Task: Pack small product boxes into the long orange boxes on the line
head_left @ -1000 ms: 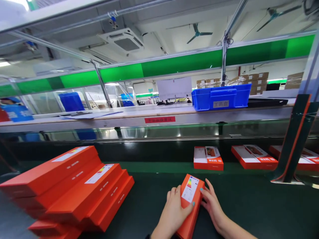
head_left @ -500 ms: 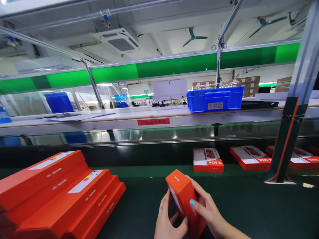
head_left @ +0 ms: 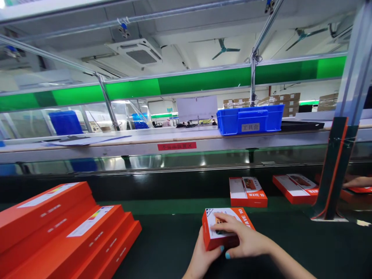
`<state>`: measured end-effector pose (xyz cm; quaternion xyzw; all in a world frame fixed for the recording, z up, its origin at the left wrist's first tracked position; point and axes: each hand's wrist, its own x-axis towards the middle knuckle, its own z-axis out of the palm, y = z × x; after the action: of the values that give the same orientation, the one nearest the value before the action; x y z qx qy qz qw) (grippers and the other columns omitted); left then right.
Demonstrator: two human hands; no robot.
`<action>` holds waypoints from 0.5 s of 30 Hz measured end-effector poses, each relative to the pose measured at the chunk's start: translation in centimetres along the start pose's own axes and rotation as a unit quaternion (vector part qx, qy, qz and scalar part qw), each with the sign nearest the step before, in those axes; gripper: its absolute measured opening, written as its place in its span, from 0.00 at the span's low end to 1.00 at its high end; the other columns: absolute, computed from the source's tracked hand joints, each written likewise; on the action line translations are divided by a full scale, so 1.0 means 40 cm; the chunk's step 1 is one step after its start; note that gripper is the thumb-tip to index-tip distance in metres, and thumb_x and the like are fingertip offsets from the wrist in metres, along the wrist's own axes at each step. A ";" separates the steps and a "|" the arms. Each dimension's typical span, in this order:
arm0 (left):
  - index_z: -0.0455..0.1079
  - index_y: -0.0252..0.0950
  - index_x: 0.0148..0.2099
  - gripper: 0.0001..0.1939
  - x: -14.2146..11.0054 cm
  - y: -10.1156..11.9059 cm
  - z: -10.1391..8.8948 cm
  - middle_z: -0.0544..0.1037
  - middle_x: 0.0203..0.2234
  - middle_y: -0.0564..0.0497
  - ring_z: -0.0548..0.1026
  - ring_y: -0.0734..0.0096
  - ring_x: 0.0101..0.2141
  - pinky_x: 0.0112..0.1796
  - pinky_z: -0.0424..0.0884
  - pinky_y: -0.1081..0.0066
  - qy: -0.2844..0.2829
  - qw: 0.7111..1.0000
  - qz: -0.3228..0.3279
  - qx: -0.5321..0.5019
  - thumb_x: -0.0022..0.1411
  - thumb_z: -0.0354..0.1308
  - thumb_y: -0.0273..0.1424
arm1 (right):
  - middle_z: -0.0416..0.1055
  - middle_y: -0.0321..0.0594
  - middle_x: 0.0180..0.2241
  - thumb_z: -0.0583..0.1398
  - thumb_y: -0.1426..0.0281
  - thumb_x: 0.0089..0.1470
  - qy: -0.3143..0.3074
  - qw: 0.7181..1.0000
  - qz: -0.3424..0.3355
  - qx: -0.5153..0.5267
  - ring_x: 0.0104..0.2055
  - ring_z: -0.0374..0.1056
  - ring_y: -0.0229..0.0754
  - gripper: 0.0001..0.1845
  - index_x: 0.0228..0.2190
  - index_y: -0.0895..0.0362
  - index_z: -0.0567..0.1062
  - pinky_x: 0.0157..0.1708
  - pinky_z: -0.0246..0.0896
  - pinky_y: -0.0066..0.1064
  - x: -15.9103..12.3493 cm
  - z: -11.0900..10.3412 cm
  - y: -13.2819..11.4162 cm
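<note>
An orange-and-white product box (head_left: 207,228) marked WAVE 10 is held over the dark green surface, its printed face turned up. My left hand (head_left: 202,254) grips the box by its left side, with the thumb along the near lower edge. My right hand (head_left: 244,236) lies across the printed top, fingers over the picture and thumb down at the near side. Part of the print is hidden under those fingers. To the left stand stacked orange boxes (head_left: 95,228), stepped in height, with white labels on top.
More WAVE 10 boxes (head_left: 248,199) (head_left: 296,188) lie along the back of the green surface. A post (head_left: 334,174) rises at the right, with another person's hand (head_left: 357,181) beyond it. A blue bin (head_left: 250,120) sits on the shelf behind.
The box has turned from standing on edge to printed face up. My right hand has shifted from its side onto its top. Another person's hand has appeared at the far right.
</note>
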<state>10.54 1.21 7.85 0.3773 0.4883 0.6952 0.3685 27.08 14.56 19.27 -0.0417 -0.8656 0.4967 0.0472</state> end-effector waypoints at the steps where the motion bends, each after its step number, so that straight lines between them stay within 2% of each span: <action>1: 0.54 0.34 0.65 0.49 0.004 -0.003 0.003 0.67 0.63 0.33 0.69 0.47 0.61 0.62 0.64 0.53 0.004 1.000 -0.006 -0.014 0.47 0.75 0.42 | 0.42 0.36 0.73 0.68 0.73 0.47 0.003 1.000 0.005 -0.001 0.74 0.41 0.50 0.47 0.65 0.36 0.64 0.72 0.38 0.45 0.003 -0.010 0.007; 3: 0.55 0.33 0.64 0.50 0.010 -0.013 0.004 0.70 0.60 0.33 0.71 0.47 0.58 0.61 0.65 0.52 0.021 0.999 -0.021 -0.037 0.46 0.76 0.40 | 0.37 0.35 0.74 0.67 0.76 0.43 0.010 0.997 0.036 -0.065 0.75 0.34 0.53 0.53 0.67 0.33 0.60 0.71 0.35 0.49 0.008 -0.032 0.026; 6: 0.53 0.32 0.62 0.52 0.012 -0.028 0.001 0.71 0.59 0.31 0.73 0.48 0.57 0.59 0.66 0.55 0.062 0.990 -0.061 -0.110 0.42 0.78 0.37 | 0.24 0.35 0.74 0.71 0.70 0.41 -0.020 0.970 0.113 -0.214 0.74 0.17 0.62 0.56 0.66 0.27 0.57 0.68 0.16 0.60 0.019 -0.070 0.069; 7: 0.53 0.32 0.62 0.52 0.011 -0.030 0.002 0.70 0.60 0.30 0.72 0.49 0.57 0.58 0.67 0.56 0.072 0.984 -0.082 -0.138 0.41 0.79 0.35 | 0.25 0.37 0.74 0.72 0.66 0.41 -0.039 0.960 0.136 -0.241 0.74 0.16 0.63 0.56 0.66 0.26 0.56 0.66 0.10 0.62 0.022 -0.083 0.085; 8: 0.52 0.32 0.63 0.53 0.009 -0.030 0.004 0.68 0.61 0.30 0.72 0.49 0.57 0.57 0.68 0.57 0.077 0.979 -0.100 -0.162 0.40 0.79 0.33 | 0.30 0.39 0.74 0.72 0.63 0.41 -0.048 0.956 0.147 -0.247 0.75 0.20 0.63 0.56 0.66 0.25 0.55 0.66 0.10 0.62 0.025 -0.093 0.101; 10: 0.51 0.33 0.64 0.55 0.005 -0.024 0.009 0.67 0.63 0.31 0.71 0.50 0.58 0.55 0.69 0.61 0.083 0.971 -0.123 -0.190 0.39 0.79 0.29 | 0.47 0.41 0.68 0.74 0.59 0.38 -0.030 0.965 0.134 -0.222 0.73 0.40 0.59 0.57 0.66 0.26 0.57 0.70 0.23 0.57 0.029 -0.102 0.124; 12: 0.52 0.35 0.65 0.56 -0.001 -0.012 0.015 0.68 0.62 0.33 0.71 0.51 0.58 0.55 0.69 0.62 0.094 0.967 -0.123 -0.200 0.39 0.79 0.29 | 0.56 0.40 0.58 0.75 0.59 0.38 0.023 0.985 0.078 -0.149 0.64 0.56 0.51 0.55 0.65 0.29 0.61 0.69 0.41 0.46 0.033 -0.090 0.127; 13: 0.53 0.36 0.65 0.55 -0.004 -0.005 0.017 0.69 0.62 0.34 0.71 0.50 0.58 0.56 0.69 0.61 0.099 0.967 -0.118 -0.204 0.39 0.79 0.30 | 0.57 0.40 0.55 0.75 0.59 0.39 0.042 0.993 0.051 -0.094 0.60 0.59 0.48 0.53 0.65 0.32 0.62 0.67 0.47 0.41 0.035 -0.077 0.121; 15: 0.59 0.37 0.63 0.52 -0.013 0.010 0.017 0.70 0.60 0.35 0.72 0.46 0.57 0.57 0.68 0.56 0.101 0.967 -0.104 -0.209 0.39 0.80 0.33 | 0.58 0.40 0.54 0.73 0.56 0.46 0.072 0.997 0.015 0.030 0.59 0.61 0.45 0.50 0.67 0.36 0.61 0.66 0.50 0.38 0.041 -0.041 0.096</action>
<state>11.31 0.94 8.32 0.1668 0.4036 0.7742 0.4582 25.77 18.10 16.85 -0.0892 -0.8442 0.5185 0.1029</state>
